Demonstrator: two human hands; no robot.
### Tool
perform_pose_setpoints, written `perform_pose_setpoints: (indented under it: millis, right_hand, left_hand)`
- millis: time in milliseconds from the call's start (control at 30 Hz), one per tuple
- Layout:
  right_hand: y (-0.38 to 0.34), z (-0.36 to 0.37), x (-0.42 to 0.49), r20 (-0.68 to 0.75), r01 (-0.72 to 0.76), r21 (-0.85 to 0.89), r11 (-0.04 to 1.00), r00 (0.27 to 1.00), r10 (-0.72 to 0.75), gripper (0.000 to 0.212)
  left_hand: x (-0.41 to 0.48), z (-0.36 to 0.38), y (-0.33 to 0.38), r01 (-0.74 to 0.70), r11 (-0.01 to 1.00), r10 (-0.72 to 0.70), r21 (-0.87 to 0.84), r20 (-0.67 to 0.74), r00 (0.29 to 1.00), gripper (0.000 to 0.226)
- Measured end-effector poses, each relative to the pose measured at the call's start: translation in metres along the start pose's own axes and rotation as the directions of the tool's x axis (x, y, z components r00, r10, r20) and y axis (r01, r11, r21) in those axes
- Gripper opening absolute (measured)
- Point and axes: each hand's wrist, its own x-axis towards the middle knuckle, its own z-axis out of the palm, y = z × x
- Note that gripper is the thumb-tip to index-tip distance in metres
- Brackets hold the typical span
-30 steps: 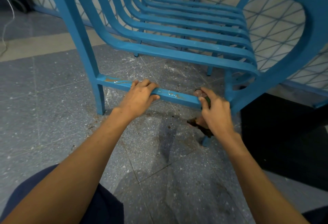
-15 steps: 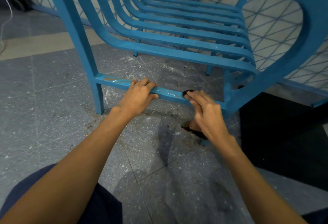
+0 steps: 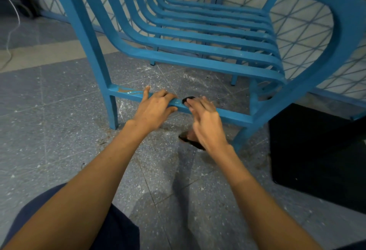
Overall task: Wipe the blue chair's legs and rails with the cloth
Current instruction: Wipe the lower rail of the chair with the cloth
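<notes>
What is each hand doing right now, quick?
Left hand: closed, gripping the chair's lower rail.
Right hand: closed on the dark cloth, pressing it to that rail.

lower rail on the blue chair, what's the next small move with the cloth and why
Probably shift the left hand off the lower rail onto the leg. It grips the rail right beside the dark cloth that the right hand holds there. A brown smear sits on the rail's left end beyond that grip, where the cloth cannot reach.
</notes>
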Motion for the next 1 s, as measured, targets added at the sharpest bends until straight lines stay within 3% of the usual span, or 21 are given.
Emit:
perform_pose_setpoints:
  millis: [133,367,567,733,800,900,1000]
  right_hand:
    - [0.038,-0.040,-0.023,-0.015,-0.031,-0.011,0.999,0.999,0.031,0.030]
    - [0.035,-0.040,0.004,-0.090,-0.317,-0.069,0.946,0.946,0.310,0.026]
    - [-0.026,0.027,0.010,-0.070,-0.070,-0.070,0.995,0.995,0.065,0.038]
    - [0.004,0.002,-0.020,-0.003,0.027,-0.087,0.996,1.000,-0.027,0.052]
    - [0.028,-0.022,-0.038,-0.064,-0.016,-0.132,0.991,0.998,0.008,0.057]
    - [0.051,-0.043,-0.035,-0.194,-0.124,-0.116,0.986,0.976,0.100,0.034]
    - [0.036,-0.032,-0.005,-0.244,-0.357,-0.081,0.931,0.912,0.329,0.029]
  left_hand:
    - [-0.002,-0.004,-0.004,0.031,0.999,-0.031,-0.036,0.010,0.999,0.041]
    - [-0.005,-0.005,-0.020,0.097,0.995,-0.097,-0.020,-0.008,0.995,0.042]
    - [-0.005,-0.003,-0.018,0.076,0.997,-0.076,-0.015,-0.025,0.997,0.040]
    - [-0.006,-0.001,-0.021,0.058,0.998,-0.059,-0.039,-0.045,0.997,0.041]
    - [-0.006,0.000,-0.021,0.053,0.997,-0.055,-0.050,-0.048,0.997,0.040]
    - [-0.005,0.001,-0.022,0.045,0.998,-0.048,-0.048,-0.073,0.996,0.039]
    - [-0.005,0.003,-0.023,0.040,0.998,-0.043,-0.042,-0.080,0.996,0.039]
